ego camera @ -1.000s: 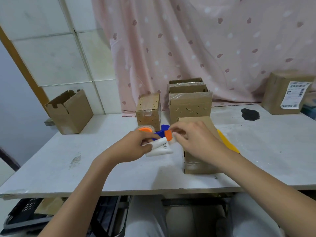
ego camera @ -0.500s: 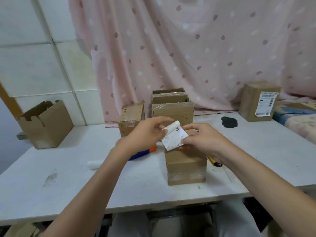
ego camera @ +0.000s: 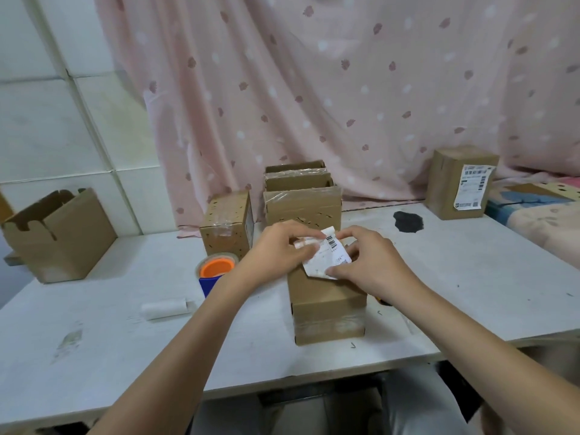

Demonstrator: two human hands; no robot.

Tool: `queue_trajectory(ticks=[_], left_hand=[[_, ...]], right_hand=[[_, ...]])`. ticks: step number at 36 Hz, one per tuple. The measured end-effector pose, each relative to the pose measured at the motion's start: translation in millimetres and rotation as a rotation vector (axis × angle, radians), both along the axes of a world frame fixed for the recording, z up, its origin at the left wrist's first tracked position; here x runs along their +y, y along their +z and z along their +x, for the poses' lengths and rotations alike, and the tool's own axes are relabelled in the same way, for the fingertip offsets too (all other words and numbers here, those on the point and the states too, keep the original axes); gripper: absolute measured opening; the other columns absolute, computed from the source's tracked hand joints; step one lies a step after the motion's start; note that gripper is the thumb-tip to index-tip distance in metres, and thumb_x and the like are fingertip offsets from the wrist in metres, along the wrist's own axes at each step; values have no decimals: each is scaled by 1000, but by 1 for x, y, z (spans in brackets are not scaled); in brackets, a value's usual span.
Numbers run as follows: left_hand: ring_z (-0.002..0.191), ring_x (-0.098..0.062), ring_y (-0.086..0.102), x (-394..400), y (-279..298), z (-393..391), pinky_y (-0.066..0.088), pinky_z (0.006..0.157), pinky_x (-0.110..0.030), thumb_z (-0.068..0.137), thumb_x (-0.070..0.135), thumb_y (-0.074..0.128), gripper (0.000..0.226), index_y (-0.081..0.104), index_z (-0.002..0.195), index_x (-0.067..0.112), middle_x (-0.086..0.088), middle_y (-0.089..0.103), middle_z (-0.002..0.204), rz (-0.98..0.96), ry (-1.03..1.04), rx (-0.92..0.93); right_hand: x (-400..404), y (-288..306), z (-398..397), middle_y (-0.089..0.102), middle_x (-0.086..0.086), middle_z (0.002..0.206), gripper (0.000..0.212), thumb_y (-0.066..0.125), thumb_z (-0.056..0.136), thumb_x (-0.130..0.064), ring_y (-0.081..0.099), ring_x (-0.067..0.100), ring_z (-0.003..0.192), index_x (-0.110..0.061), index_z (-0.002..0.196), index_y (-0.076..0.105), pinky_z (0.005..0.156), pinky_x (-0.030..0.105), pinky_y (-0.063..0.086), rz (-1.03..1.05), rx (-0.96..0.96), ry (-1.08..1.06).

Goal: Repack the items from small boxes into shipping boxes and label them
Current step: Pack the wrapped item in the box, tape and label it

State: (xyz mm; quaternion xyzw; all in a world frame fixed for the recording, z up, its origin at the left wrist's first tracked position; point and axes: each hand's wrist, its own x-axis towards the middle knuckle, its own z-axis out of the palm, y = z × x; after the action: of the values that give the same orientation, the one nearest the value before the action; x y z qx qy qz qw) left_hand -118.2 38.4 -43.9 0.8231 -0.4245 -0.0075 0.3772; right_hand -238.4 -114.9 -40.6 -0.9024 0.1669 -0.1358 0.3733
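Head view. A white label (ego camera: 328, 260) with a barcode is held over the top of a taped box (ego camera: 326, 304) standing near the table's (ego camera: 470, 277) front edge. The left hand (ego camera: 279, 251) pinches the label's upper left edge between thumb and curled fingers; the right hand (ego camera: 365, 262) pinches its right side, thumb near the lower corner and forefinger at the top corner. The label is tilted, and whether it touches the box top cannot be told.

At 10 o'clock from the box, a tape roll (ego camera: 216, 266) with an orange core sits on a blue holder (ego camera: 209, 285). At 9 o'clock lies a white paper roll (ego camera: 164, 310). At 12 o'clock stands a row of taped cartons (ego camera: 303, 202), with a perforated small box (ego camera: 226, 222) just left of them. An open carton (ego camera: 59, 233) stands at the far left by the tiled wall. At 2 o'clock, well apart, a labelled parcel (ego camera: 461, 182) stands against the pink curtain (ego camera: 345, 89), with a black stain (ego camera: 408, 221) on the tabletop between.
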Motion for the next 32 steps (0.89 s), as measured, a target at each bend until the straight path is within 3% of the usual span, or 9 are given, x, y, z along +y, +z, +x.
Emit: queue_trajectory(ticks=[3, 6, 9, 12, 15, 19, 24, 32], left_hand=[[98, -2, 57, 0, -2, 4, 46, 79, -21, 87, 13, 75, 37, 73, 116, 36, 12, 65, 120, 2, 13, -12], [79, 4, 57, -2, -3, 6, 43, 69, -15, 90, 8, 71, 36, 73, 114, 34, 18, 69, 115, -27, 24, -30], [74, 3, 57, -4, -5, 7, 46, 64, -13, 95, 8, 64, 34, 73, 115, 33, 21, 70, 114, -62, 39, -49], [98, 6, 60, -5, -6, 9, 50, 84, -17, 97, 11, 63, 33, 72, 119, 33, 22, 68, 118, -77, 35, -28], [108, -1, 61, -6, -7, 10, 50, 92, -23, 97, 11, 62, 32, 72, 119, 32, 21, 69, 119, -68, 32, -33], [106, -4, 63, -9, -8, 15, 52, 93, -27, 97, 8, 61, 32, 73, 117, 29, 20, 70, 117, -97, 63, -18], [102, -20, 65, -12, -11, 21, 55, 90, -38, 95, 10, 65, 33, 72, 118, 32, 19, 72, 112, -69, 67, -36], [105, -9, 63, -16, -13, 20, 54, 87, -36, 96, 8, 63, 35, 72, 119, 32, 20, 71, 114, -55, 45, -38]], right_hand=[[4, -5, 2, 66, -15, 82, 65, 88, 72, -26, 60, 10, 84, -27, 129, 56, 63, 23, 41, -3, -1, -2], [8, -10, 3, 63, -14, 80, 64, 86, 74, -27, 55, 0, 75, -29, 128, 53, 58, 18, 36, 12, -9, -4], [9, -15, 2, 64, -12, 84, 63, 85, 75, -25, 56, 2, 76, -29, 129, 53, 57, 16, 36, 11, -6, -7], [9, -18, 1, 65, -11, 85, 61, 85, 76, -25, 58, 7, 79, -29, 128, 54, 57, 18, 37, 1, -8, -6], [8, -17, 1, 67, -10, 86, 58, 85, 76, -25, 60, 8, 81, -30, 126, 56, 58, 19, 38, 14, -3, -1], [6, -16, 2, 70, -5, 87, 57, 87, 74, -24, 61, 5, 80, -29, 124, 59, 59, 20, 38, 78, -6, -6], [7, -19, 2, 70, -4, 88, 57, 87, 74, -25, 61, 8, 81, -28, 124, 59, 59, 21, 38, 80, -13, -4], [6, -22, 1, 65, -9, 87, 61, 86, 74, -26, 58, 5, 76, -28, 127, 57, 57, 18, 38, 44, 14, -2]])
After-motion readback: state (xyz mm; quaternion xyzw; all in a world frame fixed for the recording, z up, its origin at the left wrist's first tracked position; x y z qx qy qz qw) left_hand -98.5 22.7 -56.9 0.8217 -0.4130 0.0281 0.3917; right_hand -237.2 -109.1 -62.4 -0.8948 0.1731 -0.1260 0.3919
